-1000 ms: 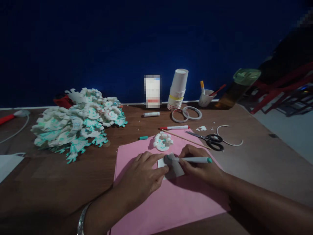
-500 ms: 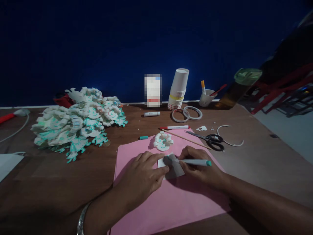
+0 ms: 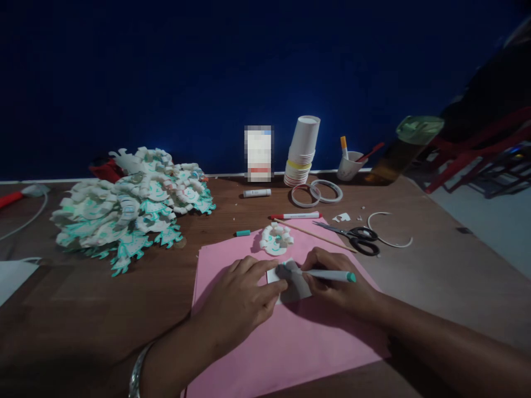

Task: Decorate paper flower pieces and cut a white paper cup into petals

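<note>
A small piece of white paper [image 3: 296,290] lies on the pink sheets [image 3: 290,342], with a short green mark near its top edge. Thumb and forefinger of my left hand [image 3: 244,290] are spread apart and press down on its left side; the other fingers rest beside it. My right hand [image 3: 334,276] is closed around a green marker [image 3: 329,274], whose tip meets the paper, partly in shadow. Just beyond the paper sits a curled-edge paper face [image 3: 276,240] with green features. The marker's green cap [image 3: 243,233] lies on the wood to the left.
Scissors [image 3: 359,237], a thin stick [image 3: 315,235] and a red marker [image 3: 295,216] lie behind my right hand. Farther back stand stacked paper cups [image 3: 302,149], rings [image 3: 327,191] and a bottle [image 3: 406,149]. Paper figures [image 3: 136,210] are heaped at the left.
The back end of the green marker has tilted slightly down and left as its tip moves on the paper. My left hand stays where it was.
</note>
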Motion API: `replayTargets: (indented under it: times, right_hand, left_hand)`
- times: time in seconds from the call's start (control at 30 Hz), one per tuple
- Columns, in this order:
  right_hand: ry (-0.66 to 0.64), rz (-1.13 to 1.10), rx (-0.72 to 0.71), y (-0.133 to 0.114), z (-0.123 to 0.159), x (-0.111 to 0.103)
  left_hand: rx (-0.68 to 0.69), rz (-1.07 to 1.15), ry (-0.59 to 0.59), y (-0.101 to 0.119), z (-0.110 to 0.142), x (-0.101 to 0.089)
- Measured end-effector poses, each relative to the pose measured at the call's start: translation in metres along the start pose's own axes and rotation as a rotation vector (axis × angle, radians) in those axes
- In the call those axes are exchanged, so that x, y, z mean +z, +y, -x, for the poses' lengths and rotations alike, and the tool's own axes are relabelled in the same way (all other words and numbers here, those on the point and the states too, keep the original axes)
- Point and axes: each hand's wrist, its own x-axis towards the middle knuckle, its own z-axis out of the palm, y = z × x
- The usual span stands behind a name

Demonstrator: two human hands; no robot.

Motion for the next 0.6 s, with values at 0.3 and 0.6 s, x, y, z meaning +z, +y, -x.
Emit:
replayTargets:
  times: [0.3,0.6]
  right_hand:
    - [-0.014,0.033,-0.015,0.0008,0.0008,0.0003]
    - [-0.041,-0.015,-0.017,0.0014,0.0012,0.0]
  left_hand:
    - [-0.005,0.017,0.026,-0.001,-0.001,0.0001]
    - [0.004,0.001,0.037,-0.0011,-0.0015,0.0011]
